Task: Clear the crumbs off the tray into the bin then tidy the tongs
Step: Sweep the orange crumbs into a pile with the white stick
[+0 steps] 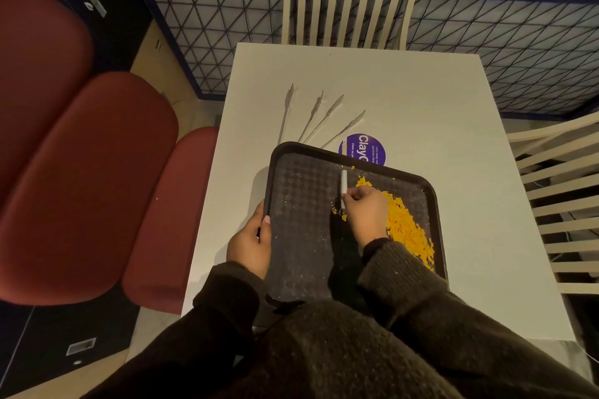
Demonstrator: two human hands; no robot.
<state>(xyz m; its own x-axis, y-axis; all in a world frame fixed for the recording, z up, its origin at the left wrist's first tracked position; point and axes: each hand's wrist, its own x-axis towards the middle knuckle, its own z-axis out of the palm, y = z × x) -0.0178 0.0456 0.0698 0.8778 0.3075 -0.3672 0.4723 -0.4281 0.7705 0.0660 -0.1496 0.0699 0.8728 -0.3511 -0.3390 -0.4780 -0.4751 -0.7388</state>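
Note:
A dark textured tray (pixel 301 191) lies on the white table (pixel 405 97) in front of me. Yellow crumbs (pixel 405 227) are heaped along its right side, with a few scattered near the middle. My left hand (pixel 251 241) grips the tray's left rim. My right hand (pixel 366 214) holds a thin white scraper (pixel 343 183) upright on the tray, at the left edge of the crumb heap. Two pairs of metal tongs (pixel 316 116) lie on the table just beyond the tray's far rim. No bin is in view.
A round purple sticker (pixel 366 147) sits on the table, partly under the tray's far edge. A pale slatted chair (pixel 350 6) stands at the far side, another (pixel 564 204) at the right. Red cushioned seats (pixel 90 172) fill the left.

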